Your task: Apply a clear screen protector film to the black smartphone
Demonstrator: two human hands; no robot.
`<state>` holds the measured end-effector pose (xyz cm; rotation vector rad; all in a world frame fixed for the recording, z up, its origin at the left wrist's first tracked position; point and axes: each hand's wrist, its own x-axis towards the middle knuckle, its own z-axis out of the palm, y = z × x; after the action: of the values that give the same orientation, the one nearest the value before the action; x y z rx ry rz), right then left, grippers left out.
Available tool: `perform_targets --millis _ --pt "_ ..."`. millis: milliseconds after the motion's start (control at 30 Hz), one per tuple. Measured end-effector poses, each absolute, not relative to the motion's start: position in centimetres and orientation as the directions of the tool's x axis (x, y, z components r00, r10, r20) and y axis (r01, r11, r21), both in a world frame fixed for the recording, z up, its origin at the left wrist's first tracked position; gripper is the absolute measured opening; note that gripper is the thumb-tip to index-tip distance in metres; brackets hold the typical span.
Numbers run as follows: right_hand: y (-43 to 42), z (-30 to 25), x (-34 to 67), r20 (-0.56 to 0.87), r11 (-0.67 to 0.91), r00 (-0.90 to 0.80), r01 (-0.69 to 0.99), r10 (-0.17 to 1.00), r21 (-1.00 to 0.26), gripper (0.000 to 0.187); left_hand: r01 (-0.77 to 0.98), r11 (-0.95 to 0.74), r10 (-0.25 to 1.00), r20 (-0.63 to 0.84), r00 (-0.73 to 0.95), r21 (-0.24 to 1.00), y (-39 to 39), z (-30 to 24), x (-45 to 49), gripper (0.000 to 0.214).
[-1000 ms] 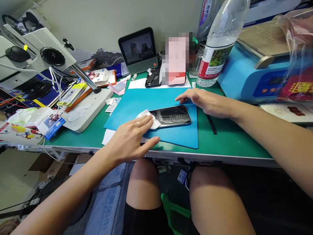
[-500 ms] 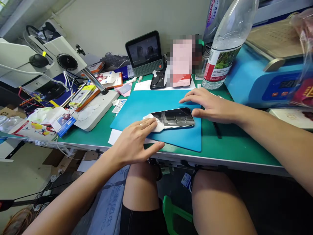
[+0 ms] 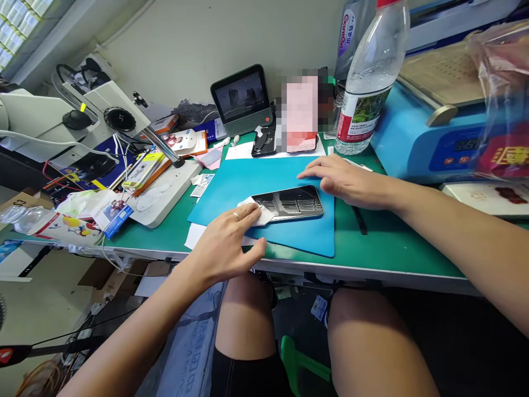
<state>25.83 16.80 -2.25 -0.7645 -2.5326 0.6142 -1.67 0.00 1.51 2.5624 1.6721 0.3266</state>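
Well behind the phone (image 3: 295, 202), "Ganten" label (image 3: 346, 28)

Single view: head-worn camera looked forward and down from above wearer's thighs (image 3: 248, 325), which filled 6 o'clock. Bench (image 3: 400, 242) lay near, spanning middle; wall (image 3: 248, 33) closed off 12 o'clock. Left hand (image 3: 229, 240) and right hand (image 3: 347, 179) sat near centre, arms crossing border at 7 and 4 o'clock. Microscope (image 3: 37, 118) stood at 10 o'clock, blue machine (image 3: 409, 127) at 2.
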Motion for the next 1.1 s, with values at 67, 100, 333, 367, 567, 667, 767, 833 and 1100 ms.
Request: perform_targets --millis 67,100,333,367,567,667,767,833,1100 --pt "16.7 -2.2 25.8 0.265 0.748 -0.756 0.41 0.599 -0.522 0.097 0.899 -0.403 0.912 0.156 0.379 0.172 0.7 1.5 -1.2 0.047" --pt "16.7 -2.2 25.9 0.27 0.747 -0.753 0.408 0.601 -0.525 0.097 0.899 -0.402 0.912 0.164 0.376 0.172 1.0 1.4 -1.0 0.047" --pt "16.3 -1.5 25.8 0.218 0.717 -0.759 0.42 0.614 -0.556 0.109 0.91 -0.389 0.913 0.189 0.361 0.141 0.1 0.6 -1.1 0.054" --pt "16.2 -1.5 25.8 0.217 0.719 -0.761 0.42 0.612 -0.554 0.109 0.911 -0.385 0.915 0.189 0.356 0.146 0.0 0.5 -1.1 0.055" --pt "16.2 -1.4 25.7 0.192 0.714 -0.762 0.442 0.618 -0.543 0.113 0.914 -0.37 0.918 0.218 0.331 0.167 1.1 0.4 -0.7 0.054" --pt "16.2 -1.3 25.8 0.182 0.71 -0.763 0.448 0.62 -0.544 0.113 0.917 -0.375 0.91 0.241 0.337 0.133 0.5 0.0 -0.7 0.054" --pt "16.2 -1.4 25.8 0.179 0.71 -0.765 0.447 0.618 -0.544 0.114 0.921 -0.371 0.906 0.263 0.331 0.121 0.2 -0.2 -0.9 0.053" --pt "16.2 -1.4 25.7 0.183 0.714 -0.767 0.444 0.615 -0.542 0.113 0.923 -0.363 0.91 0.262 0.322 0.125 0.5 -0.3 -0.8 0.051" --pt "16.1 -1.2 25.8 0.195 0.713 -0.762 0.438 0.618 -0.547 0.11 0.936 -0.325 0.927 0.242 0.287 0.133 -0.4 -0.5 -0.5 0.05"
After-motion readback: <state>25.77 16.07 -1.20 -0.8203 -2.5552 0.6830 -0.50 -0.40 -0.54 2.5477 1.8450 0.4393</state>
